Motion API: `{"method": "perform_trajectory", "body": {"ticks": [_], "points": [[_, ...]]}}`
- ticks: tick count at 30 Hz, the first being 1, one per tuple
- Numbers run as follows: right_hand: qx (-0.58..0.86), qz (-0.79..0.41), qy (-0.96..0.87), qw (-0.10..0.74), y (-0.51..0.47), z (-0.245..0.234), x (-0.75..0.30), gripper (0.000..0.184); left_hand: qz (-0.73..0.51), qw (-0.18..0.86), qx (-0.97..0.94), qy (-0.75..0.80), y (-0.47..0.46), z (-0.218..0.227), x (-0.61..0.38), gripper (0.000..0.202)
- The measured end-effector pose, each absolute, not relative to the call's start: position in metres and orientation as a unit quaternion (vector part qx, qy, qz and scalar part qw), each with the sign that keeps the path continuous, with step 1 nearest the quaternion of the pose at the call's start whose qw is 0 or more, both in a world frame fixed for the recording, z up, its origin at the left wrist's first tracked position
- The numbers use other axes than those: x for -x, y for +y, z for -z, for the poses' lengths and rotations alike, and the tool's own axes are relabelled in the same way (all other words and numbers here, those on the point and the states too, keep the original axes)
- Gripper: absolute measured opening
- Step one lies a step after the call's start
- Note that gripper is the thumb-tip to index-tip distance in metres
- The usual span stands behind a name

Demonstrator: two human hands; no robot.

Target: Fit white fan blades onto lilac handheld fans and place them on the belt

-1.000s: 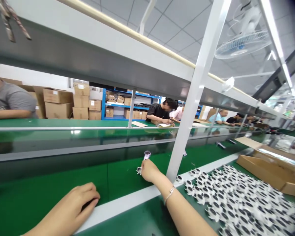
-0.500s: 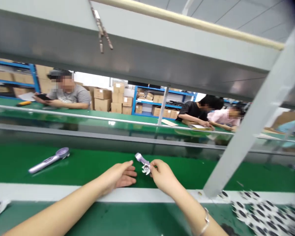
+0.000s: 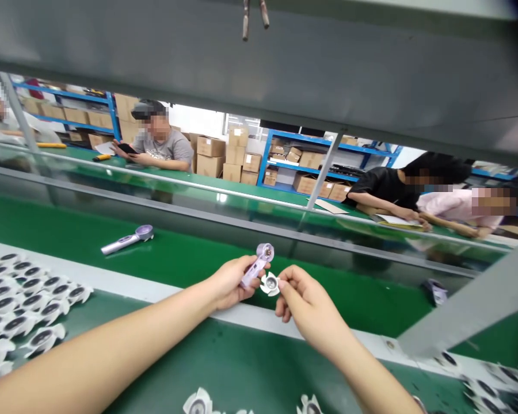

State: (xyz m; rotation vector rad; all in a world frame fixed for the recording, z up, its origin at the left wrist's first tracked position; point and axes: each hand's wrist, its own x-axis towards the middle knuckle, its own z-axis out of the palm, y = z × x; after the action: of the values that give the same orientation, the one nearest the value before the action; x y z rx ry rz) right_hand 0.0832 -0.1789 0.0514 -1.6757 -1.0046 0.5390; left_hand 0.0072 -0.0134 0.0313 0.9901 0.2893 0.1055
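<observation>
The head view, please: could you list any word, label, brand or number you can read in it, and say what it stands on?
No text can be read.
Cardboard boxes on the far shelves: pale labels, too small to read.
Grey shirt of a person across the belt: a print, too blurred to read.
Purple fan body in the left hand: no marking legible.

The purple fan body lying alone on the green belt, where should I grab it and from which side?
Probably grip the purple fan body by its long slim handle, coming from above. It lies flat on the green belt, apart from other parts, round head at its right end, so the handle's narrow sides are free for fingers.
</observation>
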Motion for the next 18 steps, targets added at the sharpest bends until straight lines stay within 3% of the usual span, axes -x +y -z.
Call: {"method": "perform_trajectory", "body": {"ticks": [7,12,18], "points": [[0.703,-0.187,-0.358,0.585,-0.189,-0.069,-0.095,0.030,-0.041,0.817,-0.574,0.032,-0.009,-0.037,-0.002,0.055],[0.692,-0.148,-0.345,0.617,-0.191,-0.074,-0.098,0.025,-0.066,0.710,-0.700,-0.018,-0.012,-0.026,-0.006,0.041],[0.700,-0.148,-0.331,0.616,-0.191,-0.078,-0.096,0.026,-0.169,0.506,-0.845,-0.028,-0.022,-0.030,-0.001,0.013]]}}
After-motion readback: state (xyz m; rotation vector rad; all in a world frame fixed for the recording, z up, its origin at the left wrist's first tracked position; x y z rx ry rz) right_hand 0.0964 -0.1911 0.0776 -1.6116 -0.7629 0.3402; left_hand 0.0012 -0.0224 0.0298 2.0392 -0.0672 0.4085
